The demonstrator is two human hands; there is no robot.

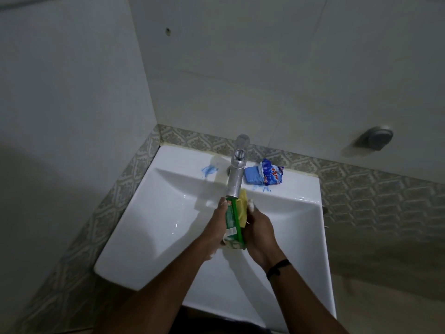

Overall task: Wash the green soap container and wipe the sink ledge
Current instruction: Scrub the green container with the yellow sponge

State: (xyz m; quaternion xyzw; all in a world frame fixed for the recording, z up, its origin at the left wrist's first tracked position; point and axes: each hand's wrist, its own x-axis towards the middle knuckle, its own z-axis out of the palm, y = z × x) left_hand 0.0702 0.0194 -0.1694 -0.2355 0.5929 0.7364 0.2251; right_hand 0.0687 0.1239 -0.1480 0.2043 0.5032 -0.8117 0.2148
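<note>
Left hand (218, 224) grips green soap container (234, 224) under the tap (236, 175). Right hand (258, 231) clasps a yellow sponge (243, 206), mostly hidden behind the container; water flow indiscernible.

No text could be read; the print on the blue wrapper (272, 173) was too blurred to read.
</note>
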